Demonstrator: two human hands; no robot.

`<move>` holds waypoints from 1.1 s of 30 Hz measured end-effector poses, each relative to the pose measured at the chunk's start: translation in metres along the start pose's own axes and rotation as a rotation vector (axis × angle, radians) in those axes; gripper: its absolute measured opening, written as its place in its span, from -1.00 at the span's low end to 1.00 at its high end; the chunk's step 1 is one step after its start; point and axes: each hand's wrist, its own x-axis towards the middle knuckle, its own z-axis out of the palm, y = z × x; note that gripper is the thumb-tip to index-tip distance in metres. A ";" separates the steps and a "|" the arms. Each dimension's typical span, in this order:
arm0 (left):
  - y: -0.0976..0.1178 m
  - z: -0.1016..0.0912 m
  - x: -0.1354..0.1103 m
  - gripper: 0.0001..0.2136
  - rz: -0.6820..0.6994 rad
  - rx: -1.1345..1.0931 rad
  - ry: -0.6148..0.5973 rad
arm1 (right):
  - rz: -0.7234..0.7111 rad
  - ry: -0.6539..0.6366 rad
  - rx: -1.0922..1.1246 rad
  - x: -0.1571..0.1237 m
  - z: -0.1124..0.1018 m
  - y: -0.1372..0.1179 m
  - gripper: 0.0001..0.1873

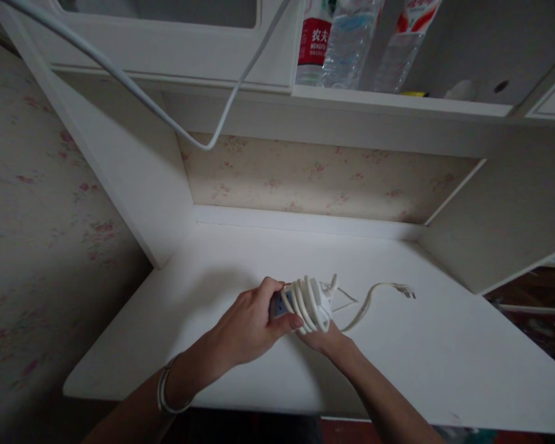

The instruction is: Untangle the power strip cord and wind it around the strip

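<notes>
A power strip (280, 304) with a grey-blue socket face is held above the white desk, its white cord (306, 302) wound round it in several loops. My left hand (254, 317), a silver bangle on its wrist, grips the strip's left end with the thumb against the coils. Beneath the coiled bundle my right hand (321, 338) is closed on it from below, most of its fingers hidden. From the bundle a loose length of cord runs right, ending in a pronged plug (404, 290) over the desk.
The white desk (240, 246) has a panel (129, 166) on its left and flowered wallpaper (277, 176) behind. Overhead, a shelf (398, 103) holds plastic bottles (351, 46). A white cable (206, 147) hangs in a bend at the upper left.
</notes>
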 end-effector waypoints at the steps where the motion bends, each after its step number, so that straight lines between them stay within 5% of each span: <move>1: 0.000 -0.001 0.000 -0.51 -0.005 0.002 -0.017 | -0.011 -0.016 0.052 -0.005 -0.005 0.000 -0.63; 7: 0.007 0.001 0.000 -0.42 0.160 0.034 -0.189 | 0.330 -0.057 0.731 -0.021 -0.052 0.016 -0.59; 9: 0.008 0.004 0.001 -0.42 0.169 0.063 -0.196 | 0.338 -0.093 0.818 -0.021 -0.069 0.021 -0.60; 17: -0.001 0.008 0.001 -0.42 0.236 0.102 -0.163 | -0.029 -0.198 0.138 -0.006 -0.115 0.006 -0.77; 23: 0.001 0.011 0.001 -0.38 0.254 0.067 -0.011 | -0.174 -0.075 -0.328 -0.009 -0.067 0.005 -0.78; 28: -0.008 0.019 0.012 -0.40 0.090 0.259 0.090 | 0.074 -0.130 -0.627 -0.033 -0.011 0.006 -0.71; 33: -0.025 0.030 0.025 -0.48 -0.108 0.444 0.117 | 0.132 -0.147 -0.718 -0.052 0.000 -0.011 -0.69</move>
